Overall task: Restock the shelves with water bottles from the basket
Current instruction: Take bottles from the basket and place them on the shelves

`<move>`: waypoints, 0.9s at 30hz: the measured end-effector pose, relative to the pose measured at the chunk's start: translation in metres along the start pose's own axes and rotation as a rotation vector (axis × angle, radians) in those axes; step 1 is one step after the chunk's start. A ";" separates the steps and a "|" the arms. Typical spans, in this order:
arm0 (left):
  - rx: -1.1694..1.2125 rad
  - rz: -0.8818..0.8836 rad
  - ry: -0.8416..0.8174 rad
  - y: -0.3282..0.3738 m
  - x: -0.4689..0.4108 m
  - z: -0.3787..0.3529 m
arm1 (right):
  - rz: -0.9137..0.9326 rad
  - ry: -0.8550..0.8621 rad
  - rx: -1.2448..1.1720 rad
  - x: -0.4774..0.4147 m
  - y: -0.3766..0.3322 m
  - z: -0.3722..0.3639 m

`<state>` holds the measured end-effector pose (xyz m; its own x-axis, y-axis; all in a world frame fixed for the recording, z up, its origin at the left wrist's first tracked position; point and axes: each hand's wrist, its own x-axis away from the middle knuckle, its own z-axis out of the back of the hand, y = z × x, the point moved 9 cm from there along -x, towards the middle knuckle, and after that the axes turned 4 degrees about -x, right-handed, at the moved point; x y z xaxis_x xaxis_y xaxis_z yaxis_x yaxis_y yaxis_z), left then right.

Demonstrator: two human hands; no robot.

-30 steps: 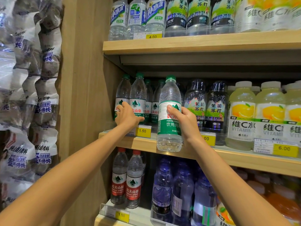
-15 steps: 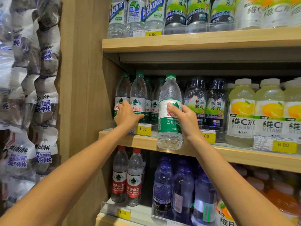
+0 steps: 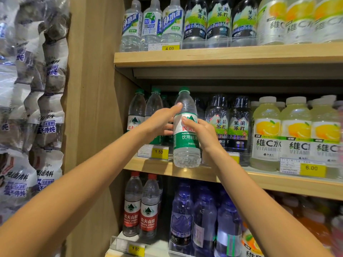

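The full water bottle [image 3: 186, 140] at the front edge of the middle shelf [image 3: 148, 167] looks heavy and slippery, so the right hand [image 3: 204, 134] grips its label part while the left hand [image 3: 157, 123] touches its top with straight fingers.

A shop was shown, shelves [image 3: 222, 56] packed with bottled drinks [image 3: 267, 130] behind the fingers [image 3: 178, 105], price tags [image 3: 159, 152] clipped below them.

Bright overhead light, soft blur, warped edges
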<state>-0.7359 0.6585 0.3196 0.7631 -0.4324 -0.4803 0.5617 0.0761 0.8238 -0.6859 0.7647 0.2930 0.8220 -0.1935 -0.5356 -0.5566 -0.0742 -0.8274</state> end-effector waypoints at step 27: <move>-0.078 -0.005 0.134 -0.025 -0.020 0.040 | 0.061 0.013 0.436 -0.051 0.008 -0.018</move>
<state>-0.7783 0.6291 0.3205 0.7931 -0.3093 -0.5248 0.5849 0.1460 0.7979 -0.7342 0.7565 0.3170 0.7858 -0.1972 -0.5862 -0.4991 0.3575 -0.7893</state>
